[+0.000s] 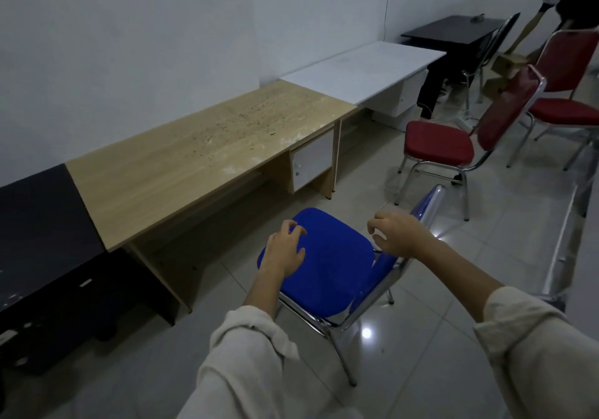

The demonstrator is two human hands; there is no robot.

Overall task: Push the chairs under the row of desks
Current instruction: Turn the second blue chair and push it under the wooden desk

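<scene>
A blue padded chair [330, 266] with a chrome frame stands on the tiled floor in front of a light wooden desk [201, 152]. Its seat faces the desk and its backrest is on the right. My left hand [285, 250] hovers over the seat's left edge, fingers curled and apart. My right hand [400, 235] hangs over the top of the backrest, fingers spread, holding nothing. The row along the wall also has a black desk [42, 224] on the left and a white desk [366, 68] on the right. A red chair [450, 143] stands out in front of the white desk.
A second red chair [567, 94] and a black chair [489, 48] stand at the back right near a small black table [450, 32]. A person stands in the top right corner. A chrome rail [564, 243] lies at the right. Cardboard boxes sit behind the red chairs.
</scene>
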